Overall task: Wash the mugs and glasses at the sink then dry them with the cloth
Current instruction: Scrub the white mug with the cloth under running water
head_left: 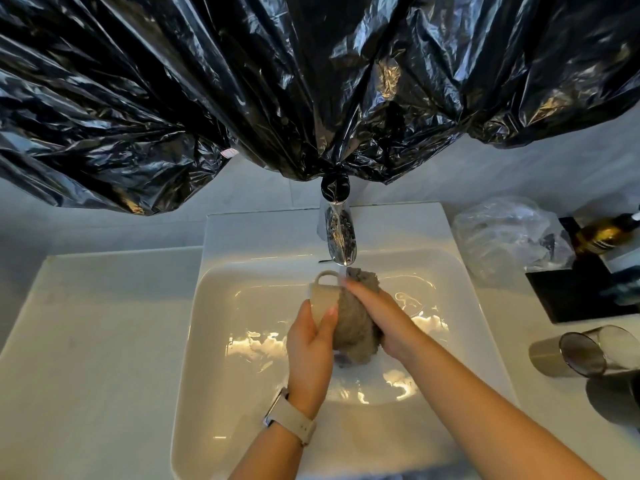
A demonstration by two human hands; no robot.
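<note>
The mug (pixel 323 295) is held over the middle of the sink (pixel 221 306), just below the tap (pixel 339 237), handle toward the back edge. The left hand (pixel 310 344) grips the mug body, thumb and fingers wrapped round it. The right hand (pixel 374 317) clasps the cloth (pixel 353 327) and presses it against the mug's right side. A glass (pixel 581 351) lies on the worktop at the right edge.
</note>
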